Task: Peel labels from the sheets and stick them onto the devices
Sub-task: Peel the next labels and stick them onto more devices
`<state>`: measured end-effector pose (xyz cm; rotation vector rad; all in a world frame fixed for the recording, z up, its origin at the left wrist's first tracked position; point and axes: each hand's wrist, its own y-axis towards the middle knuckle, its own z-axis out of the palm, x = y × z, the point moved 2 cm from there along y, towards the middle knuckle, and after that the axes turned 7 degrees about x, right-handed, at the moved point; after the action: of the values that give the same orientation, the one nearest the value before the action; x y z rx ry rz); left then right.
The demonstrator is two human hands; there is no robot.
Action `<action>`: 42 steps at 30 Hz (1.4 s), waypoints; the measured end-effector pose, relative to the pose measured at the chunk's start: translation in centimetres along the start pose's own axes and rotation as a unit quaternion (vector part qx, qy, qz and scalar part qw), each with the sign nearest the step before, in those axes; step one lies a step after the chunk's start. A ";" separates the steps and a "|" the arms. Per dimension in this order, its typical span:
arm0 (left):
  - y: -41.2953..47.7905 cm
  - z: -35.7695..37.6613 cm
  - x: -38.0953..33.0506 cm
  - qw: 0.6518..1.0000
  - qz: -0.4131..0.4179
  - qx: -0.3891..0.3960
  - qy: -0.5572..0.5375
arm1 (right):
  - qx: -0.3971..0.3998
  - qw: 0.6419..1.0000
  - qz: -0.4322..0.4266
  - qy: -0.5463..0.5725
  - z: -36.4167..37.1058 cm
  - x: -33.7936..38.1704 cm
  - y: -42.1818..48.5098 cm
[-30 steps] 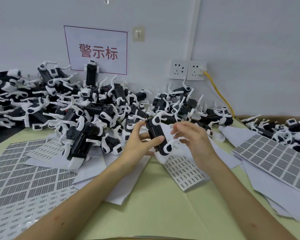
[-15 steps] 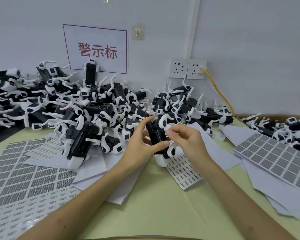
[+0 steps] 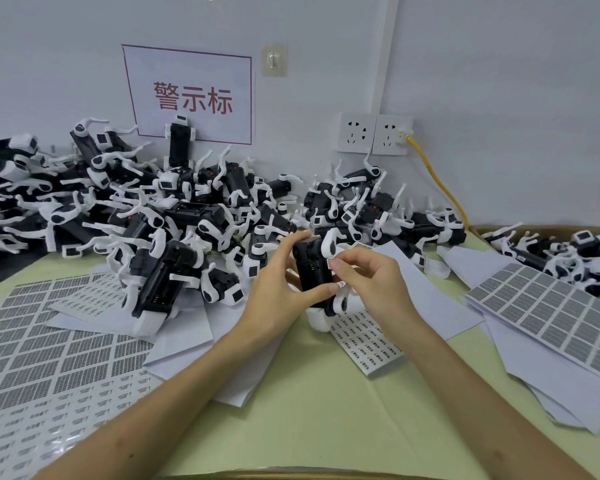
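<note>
My left hand (image 3: 279, 294) grips a black-and-white device (image 3: 314, 271) upright at the table's middle, thumb on its front, fingers behind. My right hand (image 3: 369, 280) pinches a small white label (image 3: 329, 262) at the device's right side, its fingertips touching the black body. Under the device lies a sheet of small labels (image 3: 364, 342). A big heap of the same devices (image 3: 174, 216) fills the back of the table.
Label sheets (image 3: 45, 344) cover the left of the table, and a sheet of grey labels (image 3: 551, 311) lies on white papers at the right. More devices sit in a cardboard box (image 3: 568, 251) at far right. A yellow cable (image 3: 437, 181) hangs from a wall socket.
My right hand has come in from open beside the device to pinching a label against its right side. My left hand has turned the device more upright.
</note>
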<state>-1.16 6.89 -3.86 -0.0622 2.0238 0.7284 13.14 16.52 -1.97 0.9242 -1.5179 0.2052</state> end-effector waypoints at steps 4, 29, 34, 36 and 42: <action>0.0 0.0 0.3 1.000 0.005 -0.005 0.024 | -0.007 1.000 0.009 0.002 0.1 -0.3 -0.1; 0.4 -0.3 0.3 0.988 -0.034 0.036 -0.145 | 0.055 0.978 0.158 0.124 0.6 -0.5 -0.3; 0.9 -1.0 0.7 0.976 -0.061 0.034 -0.204 | 0.059 0.987 0.110 0.102 0.4 0.0 -0.2; 0.9 -0.9 0.8 0.976 -0.068 0.039 -0.204 | 0.063 0.990 0.097 0.078 0.5 0.0 -0.3; 0.8 -0.7 0.9 0.969 -0.091 0.041 -0.227 | 0.088 0.990 0.085 0.075 0.7 0.2 -0.5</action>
<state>-2.48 7.41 -3.94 -0.0286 1.5828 0.4894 12.91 15.66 -2.14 0.8958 -1.4559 0.5281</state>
